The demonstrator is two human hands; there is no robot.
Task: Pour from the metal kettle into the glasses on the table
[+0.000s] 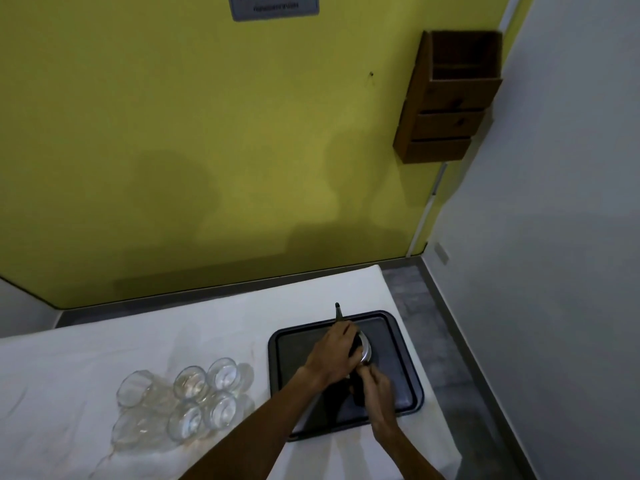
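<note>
- Gripping the metal kettle (366,352) with both hands; it is sitting over the dark tray (394,337) at the right of the desk (207,327), with the spout pointing to the far side.
- The left hand (332,355) is lying over the kettle's top, fingers bending down around it.
- The right hand (375,388) is wrapping round the black handle (356,396) at the near end.
- The kettle is staying upright, not tipping toward any glass. I cannot tell whether it is resting on the tray or just off it.
- The glasses (194,393) are clustering on the white cloth left of the tray, well apart from the spout. They are looking clear and likely empty, though a little liquid would be hard to tell.
- Judging the task as only starting: carrying the kettle left and pouring into every glass are remaining.
</note>
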